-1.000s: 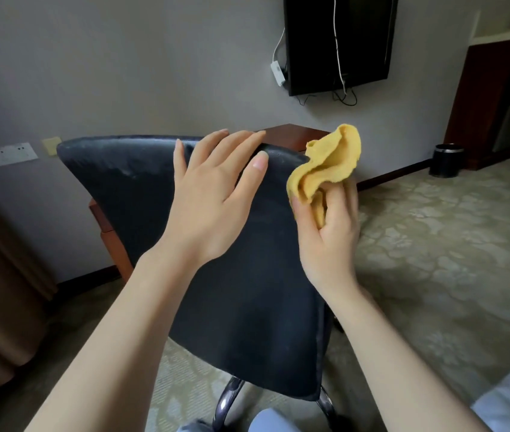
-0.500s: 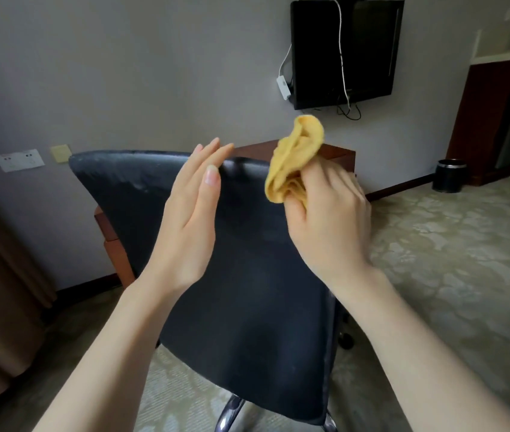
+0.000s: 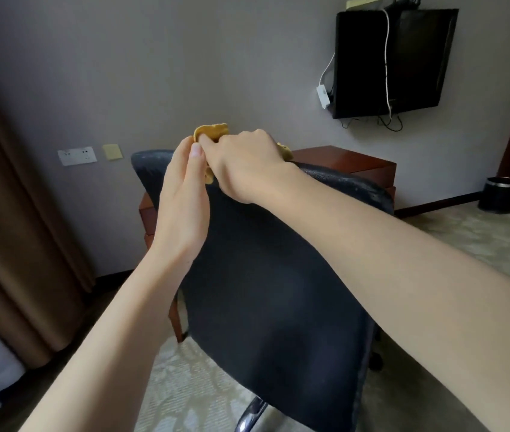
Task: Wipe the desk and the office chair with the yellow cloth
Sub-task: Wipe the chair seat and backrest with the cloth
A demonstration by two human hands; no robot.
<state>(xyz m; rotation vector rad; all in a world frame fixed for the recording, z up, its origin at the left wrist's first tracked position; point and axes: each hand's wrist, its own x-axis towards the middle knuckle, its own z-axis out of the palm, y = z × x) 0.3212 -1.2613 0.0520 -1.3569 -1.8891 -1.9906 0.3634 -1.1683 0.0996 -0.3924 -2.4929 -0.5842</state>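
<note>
The black office chair point(image 3: 278, 291) stands with its backrest towards me, filling the middle of the view. Above its top edge my right hand point(image 3: 244, 165) grips the bunched yellow cloth point(image 3: 211, 130), of which only small folds show. My left hand point(image 3: 185, 198) is raised beside it, thumb and fingertips touching the cloth where the two hands meet. The reddish wooden desk point(image 3: 347, 159) stands behind the chair against the wall, mostly hidden by the backrest.
A black TV point(image 3: 394, 57) with dangling cables hangs on the wall at upper right. A small black bin point(image 3: 500, 194) sits on the patterned carpet at right. Brown curtains point(image 3: 13, 229) hang at left. Wall sockets point(image 3: 77, 155) are left of the chair.
My right hand has carried the cloth leftward over the chair's top edge. My left hand has closed in and now meets it at the cloth. The view has shifted left.
</note>
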